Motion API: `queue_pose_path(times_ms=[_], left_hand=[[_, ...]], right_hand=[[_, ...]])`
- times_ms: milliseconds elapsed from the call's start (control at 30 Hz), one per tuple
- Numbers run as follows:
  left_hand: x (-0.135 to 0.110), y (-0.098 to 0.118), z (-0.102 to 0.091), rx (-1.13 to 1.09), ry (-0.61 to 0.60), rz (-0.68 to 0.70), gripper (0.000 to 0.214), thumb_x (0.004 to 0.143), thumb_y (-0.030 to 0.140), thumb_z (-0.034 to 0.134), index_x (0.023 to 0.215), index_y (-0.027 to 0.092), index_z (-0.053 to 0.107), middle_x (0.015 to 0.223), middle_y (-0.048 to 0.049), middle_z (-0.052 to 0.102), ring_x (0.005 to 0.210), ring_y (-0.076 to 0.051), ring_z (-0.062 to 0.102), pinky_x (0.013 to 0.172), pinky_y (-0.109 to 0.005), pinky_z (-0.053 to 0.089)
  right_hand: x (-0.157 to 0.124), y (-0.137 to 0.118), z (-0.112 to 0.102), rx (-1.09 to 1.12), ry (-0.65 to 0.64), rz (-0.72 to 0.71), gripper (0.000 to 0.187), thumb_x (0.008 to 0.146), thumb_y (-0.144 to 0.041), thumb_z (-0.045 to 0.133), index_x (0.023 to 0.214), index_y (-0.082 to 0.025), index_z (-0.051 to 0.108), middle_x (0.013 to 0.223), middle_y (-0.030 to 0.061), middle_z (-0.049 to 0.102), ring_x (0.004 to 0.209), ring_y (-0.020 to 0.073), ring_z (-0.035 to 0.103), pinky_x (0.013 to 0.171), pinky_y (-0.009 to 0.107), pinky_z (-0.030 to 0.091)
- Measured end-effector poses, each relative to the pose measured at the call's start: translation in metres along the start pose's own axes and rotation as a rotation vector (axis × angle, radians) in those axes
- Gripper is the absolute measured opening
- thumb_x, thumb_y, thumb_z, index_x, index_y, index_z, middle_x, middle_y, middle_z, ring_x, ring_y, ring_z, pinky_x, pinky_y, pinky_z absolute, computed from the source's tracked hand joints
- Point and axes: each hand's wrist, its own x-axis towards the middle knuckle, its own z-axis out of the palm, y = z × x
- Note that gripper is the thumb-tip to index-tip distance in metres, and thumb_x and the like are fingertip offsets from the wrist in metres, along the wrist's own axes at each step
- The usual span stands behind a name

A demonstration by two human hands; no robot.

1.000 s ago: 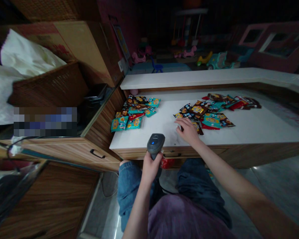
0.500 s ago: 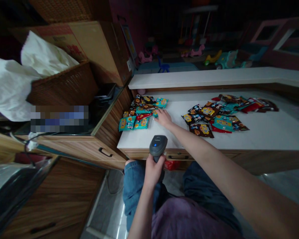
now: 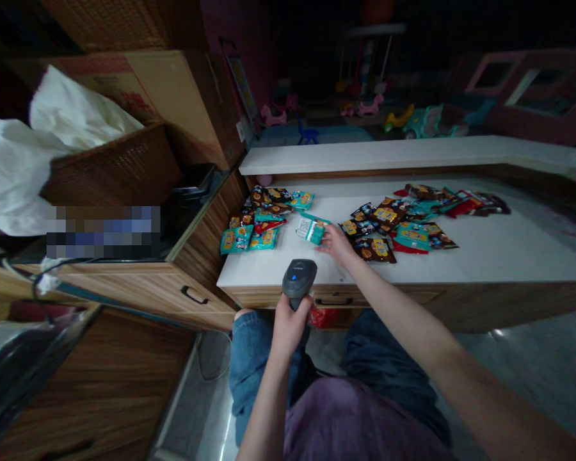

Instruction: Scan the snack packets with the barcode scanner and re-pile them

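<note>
My left hand [image 3: 288, 334] grips the black handheld barcode scanner [image 3: 297, 278] by its handle, with the blue-lit head pointing up. My right hand [image 3: 338, 246] holds a teal snack packet [image 3: 313, 230] by one end, just above the white counter top [image 3: 288, 272]. The packet's white printed panel faces up, close to the scanner. One pile of colourful snack packets [image 3: 262, 218] lies to the left of that hand. A wider pile [image 3: 393, 224] lies to its right, almost touching my fingers.
A raised white ledge [image 3: 365, 153] runs along the counter's far side. Wood-grain drawers form the front. To the left stand a wicker basket [image 3: 110, 166] with white cloth and a cardboard box [image 3: 144, 96]. Toys lie on the floor beyond. A red packet [image 3: 320, 317] shows below the counter.
My right hand has drawn back from the left pile's edge toward me, now holding a teal packet apart from the pile. The left hand and scanner stay in nearly the same place.
</note>
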Motion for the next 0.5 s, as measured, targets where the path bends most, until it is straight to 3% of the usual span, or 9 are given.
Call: queue_pose_path(times_ms=[67,233,500], left_hand=[[-0.001,0.002,0.002,0.006,-0.005,0.001,0.034,0.073,0.047,0.077,0.083,0.016,0.069,0.058,0.0002,0.063,0.053,-0.016,0.059,0.058,-0.028,0.049],[-0.004,0.007,0.007,0.007,-0.015,-0.008,0.033,0.07,0.046,0.078,0.08,0.016,0.069,0.058,0.0005,0.063,0.054,-0.017,0.059,0.058,-0.027,0.048],[-0.003,0.011,0.01,-0.013,-0.005,-0.012,0.033,0.071,0.047,0.077,0.081,0.017,0.068,0.056,0.0013,0.061,0.053,-0.016,0.058,0.056,-0.026,0.045]], right_hand=[[-0.012,0.004,-0.006,0.106,-0.029,0.062,0.03,0.097,-0.051,0.052,0.104,-0.023,0.059,0.082,0.0032,0.072,0.074,0.021,0.069,0.072,0.041,0.065],[-0.035,0.01,-0.014,0.477,-0.067,0.186,0.027,0.094,-0.048,0.064,0.102,-0.023,0.058,0.079,0.003,0.072,0.073,0.0216,0.071,0.074,0.043,0.066],[-0.042,0.003,-0.014,0.569,-0.031,0.174,0.03,0.097,-0.055,0.057,0.107,-0.026,0.059,0.08,0.0024,0.072,0.084,0.0264,0.075,0.074,0.046,0.066]])
